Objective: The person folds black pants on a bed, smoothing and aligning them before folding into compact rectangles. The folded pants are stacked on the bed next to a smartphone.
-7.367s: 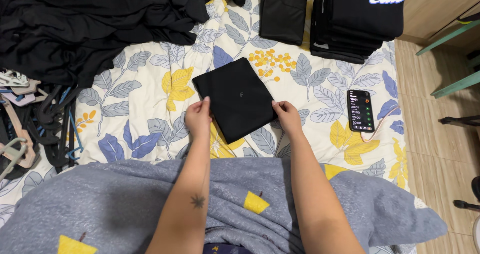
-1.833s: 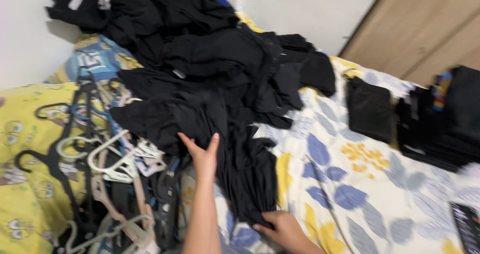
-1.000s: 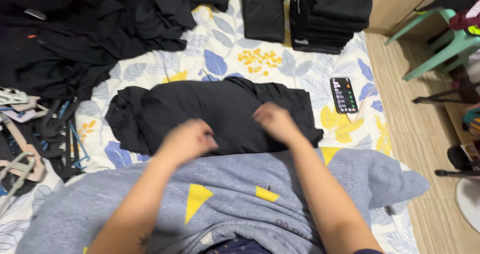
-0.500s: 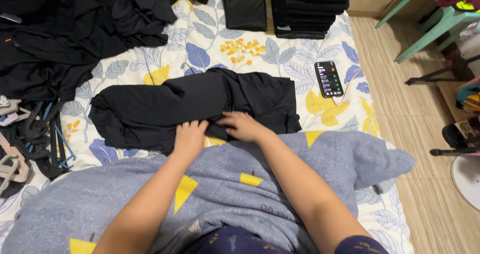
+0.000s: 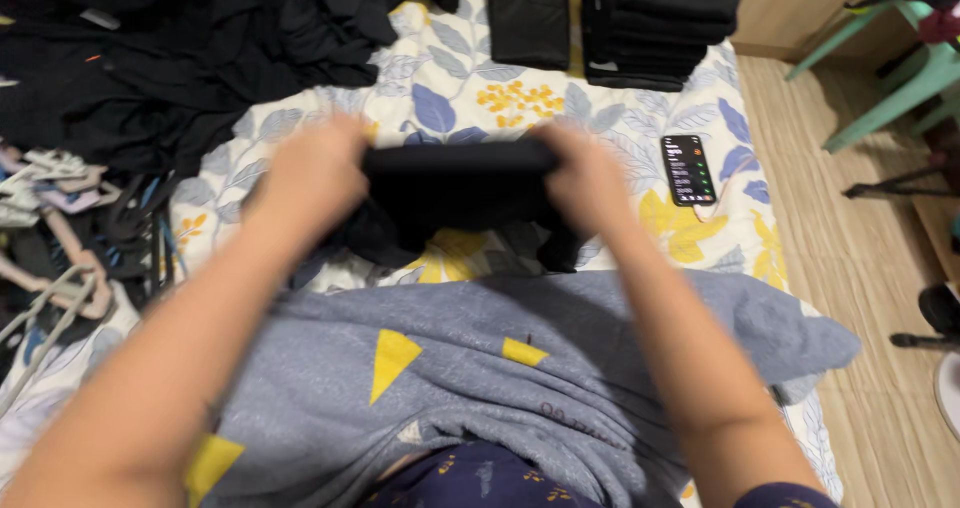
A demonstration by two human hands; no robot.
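Both hands lift a black garment over the middle of the bed

The left hand (image 5: 305,173) and the right hand (image 5: 585,173) are each clenched on an end of the black garment (image 5: 455,193), holding its top edge taut and level above the floral bedsheet (image 5: 470,103), while its lower part hangs slack, down to the edge of the grey blanket (image 5: 480,358) across the lap. To fold this well, I'd say keep both grips at equal height so the fold line stays straight, and lay it flat on the bare sheet before smoothing. Outward from the hands: a phone (image 5: 688,169) lies near the bed's right edge, folded black stacks (image 5: 655,18) sit at the far edge, a loose black pile (image 5: 160,58) fills the far left corner, hangers (image 5: 60,238) along the left edge.
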